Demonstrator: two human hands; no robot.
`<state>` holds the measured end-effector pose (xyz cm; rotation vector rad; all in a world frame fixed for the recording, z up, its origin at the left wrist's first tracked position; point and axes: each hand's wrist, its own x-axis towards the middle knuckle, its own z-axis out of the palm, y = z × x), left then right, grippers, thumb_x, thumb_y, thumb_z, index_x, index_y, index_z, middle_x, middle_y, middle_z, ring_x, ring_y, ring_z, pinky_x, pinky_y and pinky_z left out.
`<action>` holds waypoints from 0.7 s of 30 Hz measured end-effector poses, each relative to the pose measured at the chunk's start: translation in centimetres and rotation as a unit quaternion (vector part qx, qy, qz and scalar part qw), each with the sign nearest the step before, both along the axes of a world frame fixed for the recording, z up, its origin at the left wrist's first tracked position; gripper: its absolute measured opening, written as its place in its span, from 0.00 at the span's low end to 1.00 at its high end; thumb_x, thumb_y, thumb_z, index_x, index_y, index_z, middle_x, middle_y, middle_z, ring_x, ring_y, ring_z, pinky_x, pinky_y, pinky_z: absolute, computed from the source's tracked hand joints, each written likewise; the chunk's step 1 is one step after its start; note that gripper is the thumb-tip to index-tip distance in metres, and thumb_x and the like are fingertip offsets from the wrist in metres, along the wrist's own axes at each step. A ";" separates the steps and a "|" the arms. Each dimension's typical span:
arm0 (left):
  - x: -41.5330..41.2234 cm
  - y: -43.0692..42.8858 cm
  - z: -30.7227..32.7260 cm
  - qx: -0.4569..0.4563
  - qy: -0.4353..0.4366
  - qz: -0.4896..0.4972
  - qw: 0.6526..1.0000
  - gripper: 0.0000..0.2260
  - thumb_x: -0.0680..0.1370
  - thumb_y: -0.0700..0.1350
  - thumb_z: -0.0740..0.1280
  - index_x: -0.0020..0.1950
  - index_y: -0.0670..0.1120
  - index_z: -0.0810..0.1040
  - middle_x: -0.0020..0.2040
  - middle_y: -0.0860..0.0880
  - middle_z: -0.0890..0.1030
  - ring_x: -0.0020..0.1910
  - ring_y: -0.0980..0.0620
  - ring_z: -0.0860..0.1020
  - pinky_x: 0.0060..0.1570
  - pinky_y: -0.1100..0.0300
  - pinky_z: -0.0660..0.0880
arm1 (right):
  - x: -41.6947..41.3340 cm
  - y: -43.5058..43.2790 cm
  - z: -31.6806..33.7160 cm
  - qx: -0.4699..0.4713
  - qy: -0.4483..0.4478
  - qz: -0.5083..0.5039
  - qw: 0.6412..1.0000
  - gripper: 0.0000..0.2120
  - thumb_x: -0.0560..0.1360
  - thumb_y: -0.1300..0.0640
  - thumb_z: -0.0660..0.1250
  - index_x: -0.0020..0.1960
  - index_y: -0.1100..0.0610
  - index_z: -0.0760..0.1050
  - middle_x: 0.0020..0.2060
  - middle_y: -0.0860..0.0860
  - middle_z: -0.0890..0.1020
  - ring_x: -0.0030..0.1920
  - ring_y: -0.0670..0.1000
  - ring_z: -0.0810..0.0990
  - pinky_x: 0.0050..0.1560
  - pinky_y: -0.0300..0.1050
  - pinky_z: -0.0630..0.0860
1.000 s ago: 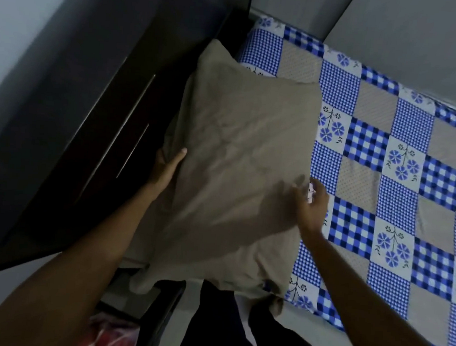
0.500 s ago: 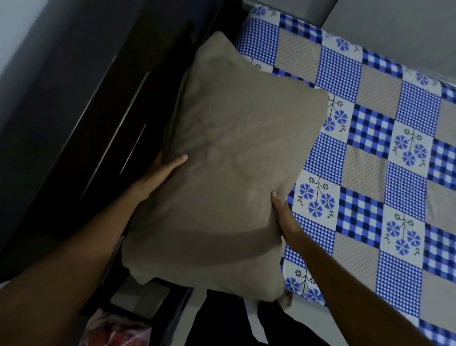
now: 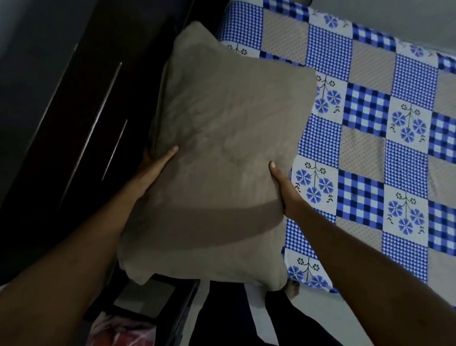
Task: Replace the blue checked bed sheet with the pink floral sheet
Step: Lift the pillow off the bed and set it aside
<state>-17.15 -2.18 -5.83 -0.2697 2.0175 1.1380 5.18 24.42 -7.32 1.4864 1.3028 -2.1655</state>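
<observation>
pillow gripped at the bedside

left hand [image 3: 156, 165] and right hand [image 3: 281, 187] grip the pillow [image 3: 224, 134] by its two long sides. each thumb lies flat on the top face, and the other fingers wrap out of sight behind. both forearms reach forward, wrists nearly straight. the pillow is plain beige and creased, and it covers the sheet's left edge.

the sheet [image 3: 363, 144] lies spread flat on the bed to the right, a patchwork of blue gingham, fine blue checks, dotted beige squares and white squares with blue flowers. left of the pillow stands a dark cabinet [image 3: 63, 112] with thin metal handles. at the bottom left lies a pink-and-red bundle [image 3: 126, 336] – what it is, i cannot tell.
</observation>
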 end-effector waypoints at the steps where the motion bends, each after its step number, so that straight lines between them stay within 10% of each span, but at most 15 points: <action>1: 0.0 -0.2 0.0 -0.001 -0.006 0.000 1.000 0.56 0.56 0.77 0.73 0.79 0.53 0.62 0.73 0.50 0.73 0.69 0.48 0.73 0.70 0.49 0.70 | -0.2 -0.1 0.5 -0.021 0.006 0.005 1.000 0.35 0.69 0.33 0.72 0.69 0.52 0.76 0.59 0.53 0.84 0.58 0.54 0.84 0.63 0.56 0.77; 6: 1.1 0.7 1.6 0.020 0.023 0.044 0.999 0.34 0.70 0.63 0.74 0.71 0.47 0.75 0.64 0.49 0.80 0.62 0.48 0.79 0.64 0.53 0.75 | 0.4 0.1 2.0 -0.072 0.063 -0.047 0.994 0.17 0.78 0.43 0.67 0.62 0.52 0.79 0.52 0.53 0.87 0.51 0.52 0.86 0.50 0.51 0.80; 12: 3.9 2.8 7.8 0.093 0.075 0.018 0.993 0.27 0.75 0.57 0.72 0.72 0.49 0.74 0.63 0.51 0.80 0.61 0.50 0.79 0.63 0.55 0.74 | 3.7 2.5 6.4 -0.035 0.142 -0.069 0.987 0.28 0.73 0.44 0.72 0.69 0.55 0.75 0.59 0.55 0.84 0.59 0.56 0.83 0.61 0.55 0.78; 21: 17.9 11.3 15.9 0.146 0.106 -0.061 0.982 0.41 0.65 0.68 0.76 0.72 0.50 0.74 0.62 0.51 0.81 0.59 0.51 0.81 0.64 0.49 0.75 | 20.0 10.4 13.6 -0.001 0.247 -0.117 0.962 0.28 0.75 0.46 0.71 0.70 0.58 0.75 0.62 0.58 0.82 0.61 0.58 0.82 0.58 0.53 0.79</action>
